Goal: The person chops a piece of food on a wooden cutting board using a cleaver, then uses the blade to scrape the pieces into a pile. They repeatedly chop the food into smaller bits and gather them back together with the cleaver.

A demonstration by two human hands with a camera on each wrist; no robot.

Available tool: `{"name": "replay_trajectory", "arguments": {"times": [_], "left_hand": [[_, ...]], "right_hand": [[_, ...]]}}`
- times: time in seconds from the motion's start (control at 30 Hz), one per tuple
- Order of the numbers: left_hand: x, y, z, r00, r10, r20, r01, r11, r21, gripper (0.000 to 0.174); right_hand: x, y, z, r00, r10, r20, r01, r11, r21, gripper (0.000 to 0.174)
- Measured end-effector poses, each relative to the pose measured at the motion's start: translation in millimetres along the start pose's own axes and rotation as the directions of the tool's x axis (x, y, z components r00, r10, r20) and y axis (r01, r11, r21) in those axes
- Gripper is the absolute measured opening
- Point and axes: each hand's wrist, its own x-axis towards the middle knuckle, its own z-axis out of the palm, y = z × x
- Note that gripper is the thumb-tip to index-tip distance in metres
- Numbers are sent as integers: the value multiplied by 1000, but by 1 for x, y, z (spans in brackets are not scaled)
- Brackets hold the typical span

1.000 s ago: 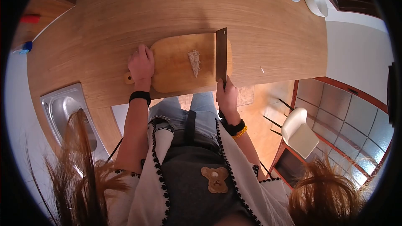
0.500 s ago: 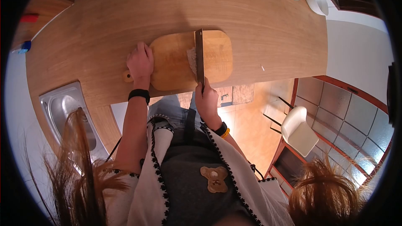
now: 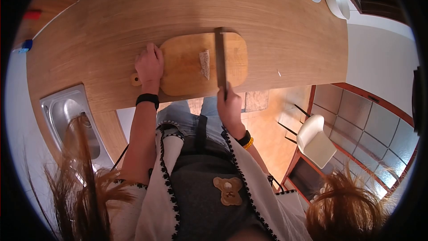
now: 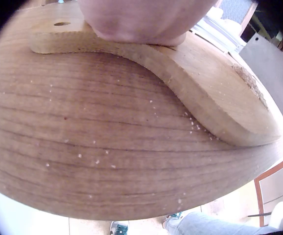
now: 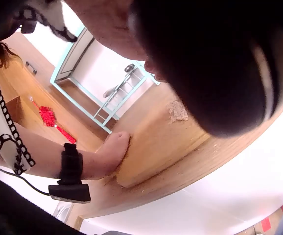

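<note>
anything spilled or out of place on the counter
Yes: pale crumbs lie scattered on the counter beside the cutting board, and a small white sliver lies to its right; both look stray, since the crumbly pile is on the board.

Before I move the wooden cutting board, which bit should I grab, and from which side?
Probably best: the narrow handle at its left end, from the person's left. It sticks out from the wide cutting board, so it should be easier to grasp. The left hand is there now; the right hand holds a cleaver over the right half.
</note>
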Motion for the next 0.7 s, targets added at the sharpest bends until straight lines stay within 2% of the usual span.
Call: {"name": "replay_trajectory", "arguments": {"times": [0.07, 0.17, 0.23, 0.37, 0.43, 0.53, 0.67, 0.7], "left_hand": [[0, 2, 0, 1000, -1, -13, 1, 1000, 3, 15], [2, 2, -4, 1000, 8, -13, -8, 1000, -7, 15], [2, 5, -8, 999, -27, 40, 27, 1000, -13, 15], [1, 4, -5, 1000, -17, 12, 17, 1000, -3, 15], [1, 5, -6, 1000, -11, 9, 11, 1000, -15, 15], [1, 3, -5, 1000, 5, -12, -5, 1000, -8, 15], [1, 1, -3, 1000, 4, 7, -4, 1000, -14, 15], [1, 2, -4, 1000, 1, 12, -1, 1000, -8, 14]], "right_hand": [[-8, -10, 6, 986, -154, 59, 156, 987, -32, 36], [-12, -13, 23, 979, -162, 123, 164, 986, -12, 39], [-12, -10, 30, 967, -154, 201, 163, 986, -30, 40], [-8, -9, 30, 971, -137, 198, 151, 987, -58, 38], [-5, -6, 28, 982, -147, 114, 152, 988, -33, 35], [1, 0, 23, 986, -104, 131, 111, 993, -48, 33], [1, -5, 21, 987, -121, 104, 126, 991, -50, 30], [0, -6, 19, 988, -131, 76, 131, 991, 6, 24]]}}
